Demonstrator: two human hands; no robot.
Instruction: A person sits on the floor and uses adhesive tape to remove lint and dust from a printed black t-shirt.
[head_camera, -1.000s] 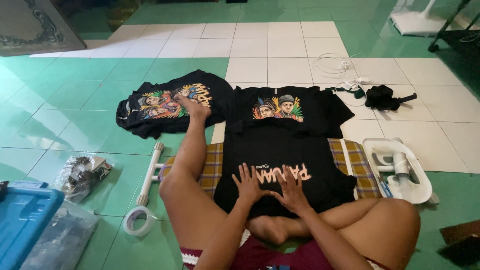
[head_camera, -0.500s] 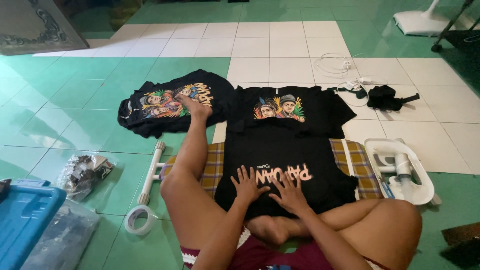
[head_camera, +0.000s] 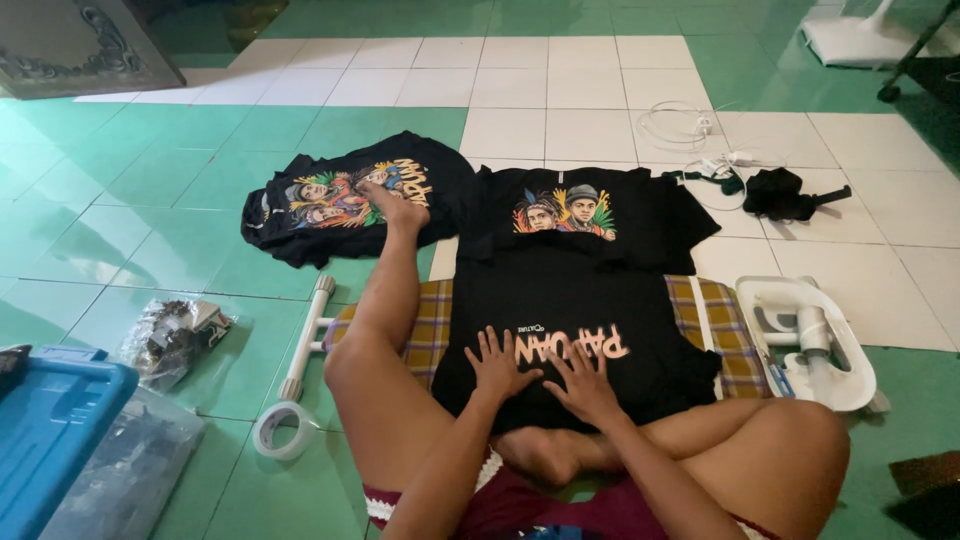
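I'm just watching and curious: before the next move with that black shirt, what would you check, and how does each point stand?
1. Both hands flat on shirt: left hand and right hand, ok.
2. Shirt lies on checked mat: ok.
3. Shirt free of creases: cannot tell.
4. Foot off the other shirt: not ok, it rests there.
5. Tape roll away from shirt: ok.

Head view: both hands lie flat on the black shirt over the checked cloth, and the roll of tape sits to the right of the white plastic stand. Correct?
Not quite. The head view shows the roll of tape on the left, beside the outstretched leg; the rest holds.
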